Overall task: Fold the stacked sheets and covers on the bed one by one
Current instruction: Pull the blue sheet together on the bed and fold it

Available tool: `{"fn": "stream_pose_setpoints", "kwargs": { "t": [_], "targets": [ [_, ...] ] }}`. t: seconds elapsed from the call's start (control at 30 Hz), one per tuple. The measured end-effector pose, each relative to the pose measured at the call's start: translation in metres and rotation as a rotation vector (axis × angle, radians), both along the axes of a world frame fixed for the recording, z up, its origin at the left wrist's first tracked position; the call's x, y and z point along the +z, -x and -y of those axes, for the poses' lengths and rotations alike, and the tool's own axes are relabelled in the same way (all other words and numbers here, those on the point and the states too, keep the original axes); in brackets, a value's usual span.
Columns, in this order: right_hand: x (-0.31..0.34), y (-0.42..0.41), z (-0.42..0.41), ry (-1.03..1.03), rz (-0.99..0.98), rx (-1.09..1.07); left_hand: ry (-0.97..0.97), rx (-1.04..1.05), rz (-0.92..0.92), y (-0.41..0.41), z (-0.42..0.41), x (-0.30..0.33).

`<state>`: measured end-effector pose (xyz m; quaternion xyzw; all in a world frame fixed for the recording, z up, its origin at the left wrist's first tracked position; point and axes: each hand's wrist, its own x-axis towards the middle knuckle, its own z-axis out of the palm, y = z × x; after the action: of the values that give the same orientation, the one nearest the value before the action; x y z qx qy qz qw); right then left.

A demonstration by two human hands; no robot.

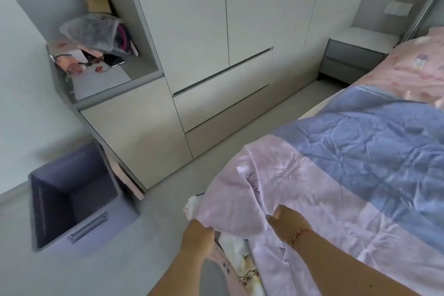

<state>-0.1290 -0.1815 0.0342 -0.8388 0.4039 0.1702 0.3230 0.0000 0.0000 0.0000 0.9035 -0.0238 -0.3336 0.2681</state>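
Bed (408,60) (right side) cut off

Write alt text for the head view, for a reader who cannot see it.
Two bare hands, the left hand and the right hand, each pinch the near edge of a pale pink and blue crumpled bed cover spread on a bed. Beyond stand pale wardrobe doors; an open grey storage bin sits on the floor at left.

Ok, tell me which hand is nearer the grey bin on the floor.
Left. The left hand grips the pink sheet's corner off the bed's edge, on the side of the bin. The right hand pinches the sheet farther in, toward the bed.
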Motion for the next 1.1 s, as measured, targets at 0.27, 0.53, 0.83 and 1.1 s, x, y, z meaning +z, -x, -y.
{"fn": "stream_pose_setpoints", "kwargs": {
  "t": [0.27,0.53,0.83,1.1],
  "targets": [
    [-0.071,-0.027,-0.022,-0.162,-0.11,-0.13,0.435,0.77,-0.513,-0.036,0.0,-0.071],
    [-0.083,-0.047,-0.024,-0.406,-0.088,0.123,0.774,1.139,-0.468,-0.099,0.029,-0.054],
    [-0.016,-0.059,0.053,-0.567,0.463,-0.811,0.791,-0.225,-0.306,-0.071,0.08,0.043],
    [0.033,-0.067,0.045,-0.626,0.548,-0.371,0.546,-0.485,-0.26,-0.017,0.061,0.082]
  ]
}}
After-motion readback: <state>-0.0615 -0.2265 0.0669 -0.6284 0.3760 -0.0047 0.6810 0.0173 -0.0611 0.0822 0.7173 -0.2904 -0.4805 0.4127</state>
